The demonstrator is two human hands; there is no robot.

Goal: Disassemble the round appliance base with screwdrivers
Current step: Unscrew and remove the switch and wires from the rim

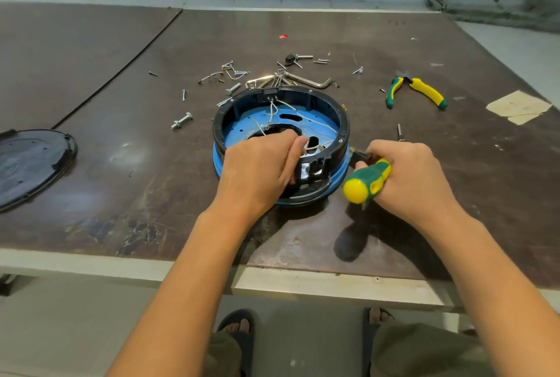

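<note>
Item: round appliance base [281, 122], black ring over blue plate, table [91, 194] centre. Appears light, rigid plastic; the rim likely flexes under prying; thin white wires [303, 117] inside look fragile.

Hold: left hand [257, 170] closed over the rim at 7 o'clock, steadying.

Tool: screwdriver [368, 179] clenched in right hand [412, 176]; tip meets the outer wall at 4 o'clock.

Surroundings: loose screws [181, 122] at 10 to 12 o'clock; pliers [424, 91] at 2 o'clock; black cover [30, 164] at 9 o'clock, well apart.
</note>
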